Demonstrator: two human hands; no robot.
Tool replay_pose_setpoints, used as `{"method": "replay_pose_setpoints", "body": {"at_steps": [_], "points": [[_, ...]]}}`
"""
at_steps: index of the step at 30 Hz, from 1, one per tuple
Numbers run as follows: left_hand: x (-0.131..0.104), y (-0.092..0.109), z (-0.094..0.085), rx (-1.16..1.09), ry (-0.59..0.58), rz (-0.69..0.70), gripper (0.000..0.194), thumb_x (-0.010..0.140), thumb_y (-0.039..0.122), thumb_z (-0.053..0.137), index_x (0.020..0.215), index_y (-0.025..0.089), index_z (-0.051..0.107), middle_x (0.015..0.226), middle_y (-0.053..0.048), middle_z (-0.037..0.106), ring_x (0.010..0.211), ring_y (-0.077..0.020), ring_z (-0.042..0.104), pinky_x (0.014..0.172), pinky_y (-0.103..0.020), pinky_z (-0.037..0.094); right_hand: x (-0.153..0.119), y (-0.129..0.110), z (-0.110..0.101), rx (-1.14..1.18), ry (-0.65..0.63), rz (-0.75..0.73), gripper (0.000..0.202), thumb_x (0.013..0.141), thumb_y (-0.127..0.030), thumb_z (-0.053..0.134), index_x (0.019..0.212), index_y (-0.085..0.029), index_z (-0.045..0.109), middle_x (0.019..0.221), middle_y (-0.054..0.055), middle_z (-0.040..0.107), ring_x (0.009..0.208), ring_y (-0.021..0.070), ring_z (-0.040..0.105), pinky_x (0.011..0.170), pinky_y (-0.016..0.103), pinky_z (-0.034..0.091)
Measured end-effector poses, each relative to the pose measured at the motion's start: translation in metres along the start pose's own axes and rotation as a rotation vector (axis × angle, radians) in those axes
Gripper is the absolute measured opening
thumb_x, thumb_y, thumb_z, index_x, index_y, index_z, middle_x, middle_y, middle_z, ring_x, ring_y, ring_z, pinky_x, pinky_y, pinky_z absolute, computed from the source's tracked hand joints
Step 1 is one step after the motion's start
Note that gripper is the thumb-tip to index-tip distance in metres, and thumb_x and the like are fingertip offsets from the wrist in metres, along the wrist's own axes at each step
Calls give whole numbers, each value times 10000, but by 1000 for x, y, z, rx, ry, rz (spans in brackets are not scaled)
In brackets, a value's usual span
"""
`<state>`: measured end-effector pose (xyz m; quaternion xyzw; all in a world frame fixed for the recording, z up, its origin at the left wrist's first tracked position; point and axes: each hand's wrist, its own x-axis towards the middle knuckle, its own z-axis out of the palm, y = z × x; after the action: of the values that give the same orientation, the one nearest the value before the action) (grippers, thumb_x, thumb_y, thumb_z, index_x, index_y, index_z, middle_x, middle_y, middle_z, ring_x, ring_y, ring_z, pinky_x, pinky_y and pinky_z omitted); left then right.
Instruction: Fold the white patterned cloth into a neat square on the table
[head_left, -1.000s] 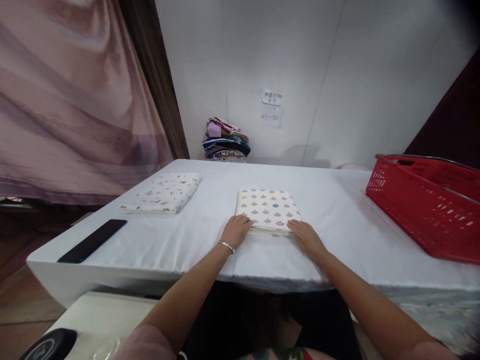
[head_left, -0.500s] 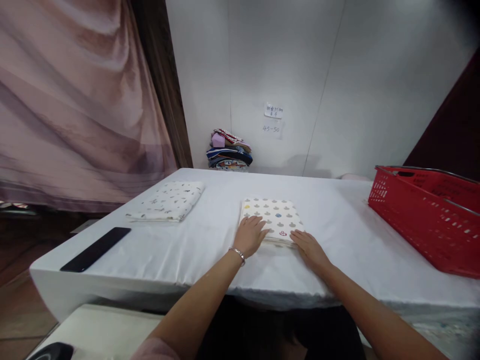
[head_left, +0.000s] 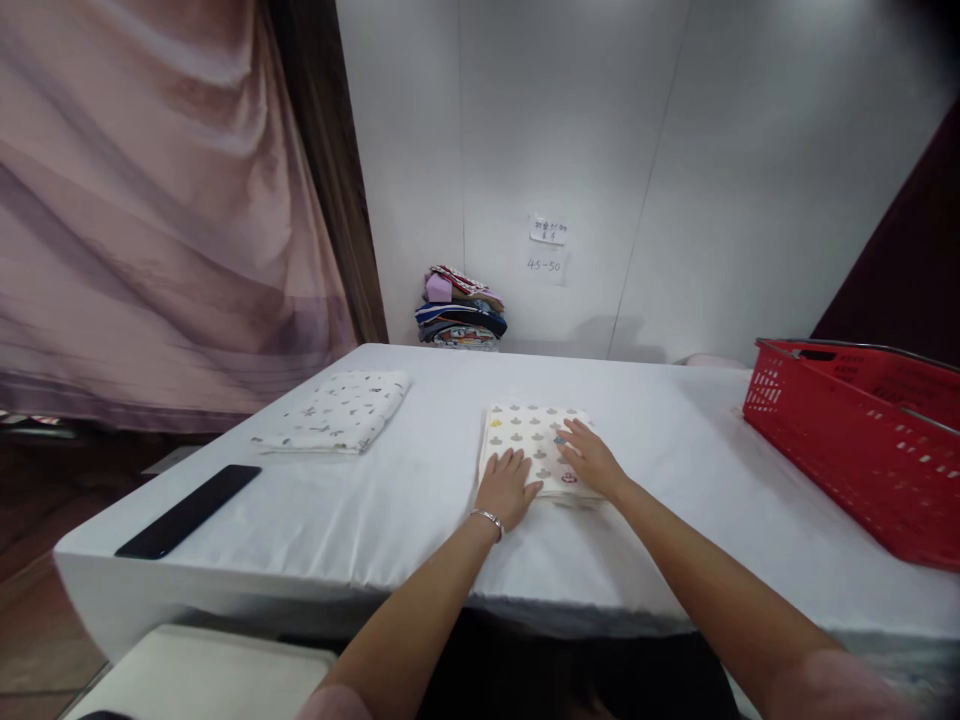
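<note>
A folded white cloth [head_left: 536, 440] printed with grey duck-like shapes, plus a few coloured ones, lies near the front of the white table. On its left front corner rests my left hand [head_left: 507, 488], palm down with fingers spread; a silver bracelet circles the wrist. My right hand [head_left: 589, 458] lies flat over the right side of the cloth, fingers stretched toward its middle and covering part of the print. Both hands touch the cloth without gripping it. Farther left lies another folded white cloth [head_left: 337, 410] with small dark prints.
A black flat slab [head_left: 189, 512] lies at the table's left edge. The red basket [head_left: 847, 440] stands on the right. Several folded fabrics [head_left: 461, 310] are stacked against the back wall, beside paper signs [head_left: 547, 250]. A pink curtain [head_left: 165, 200] hangs at left.
My right hand has moved from the cloth's front right corner up and inward onto its top. My left hand stays at the left front corner. The view has tilted slightly.
</note>
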<state>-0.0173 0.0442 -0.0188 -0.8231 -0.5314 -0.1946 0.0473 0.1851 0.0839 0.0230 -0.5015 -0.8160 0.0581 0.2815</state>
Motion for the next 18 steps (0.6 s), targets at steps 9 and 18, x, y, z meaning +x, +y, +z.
{"method": "replay_pose_setpoints", "body": {"at_steps": [9,18], "points": [[2,-2,-3,-86,-96,-31,459,897,476,283,1240,227,458,1379,-46,393,1292,-225,286,1066,-442,180,7,27,27,-291,-364,351,525,877,-486,283,1364,-290,274,1490,21,117,1343,258,118,998,537,235],[42,-45,-20,-189,-50,-531,267,829,325,465,1024,188,586,1166,-86,555,1086,-216,487,872,-306,383,8,24,27,-356,-399,353,519,881,-476,250,1368,-296,248,1494,7,83,1342,245,105,988,515,249]]}}
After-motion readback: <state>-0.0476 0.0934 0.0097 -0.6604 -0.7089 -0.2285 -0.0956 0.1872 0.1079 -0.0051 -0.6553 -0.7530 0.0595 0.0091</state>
